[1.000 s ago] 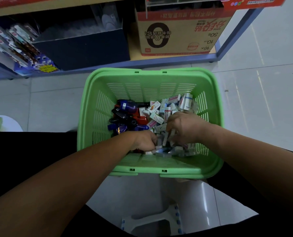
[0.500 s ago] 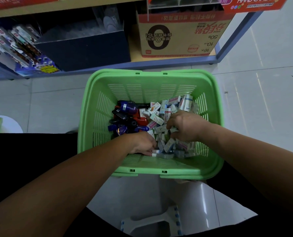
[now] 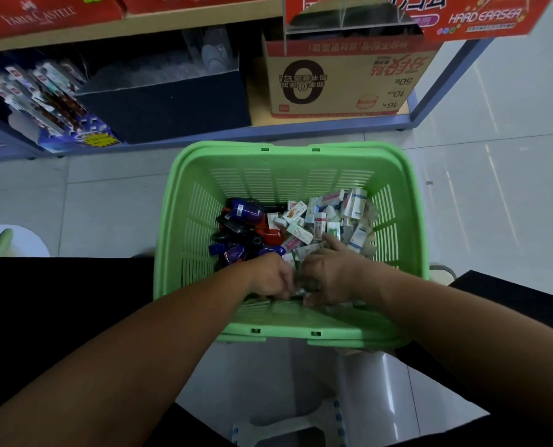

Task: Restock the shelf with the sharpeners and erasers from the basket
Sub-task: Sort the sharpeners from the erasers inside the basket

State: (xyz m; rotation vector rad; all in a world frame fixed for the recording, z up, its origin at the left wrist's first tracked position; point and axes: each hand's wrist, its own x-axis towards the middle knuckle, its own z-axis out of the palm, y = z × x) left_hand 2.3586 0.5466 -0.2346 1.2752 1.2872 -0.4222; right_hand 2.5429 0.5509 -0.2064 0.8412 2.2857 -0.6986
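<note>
The bottom shelf (image 3: 301, 133) holds a cardboard box (image 3: 343, 82), a dark bin (image 3: 172, 108) and packs of pens (image 3: 42, 101); the tiled floor (image 3: 494, 195) lies below.

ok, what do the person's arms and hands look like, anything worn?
Both are bare. The left hand and right hand are ungloved, with no watch or bracelet visible at either wrist. No sleeves show anywhere up to the frame edge.

Red box (image 3: 42, 17) w/ FABER-CASTELL; sign (image 3: 481, 21) w/ HARD ERASER
</note>
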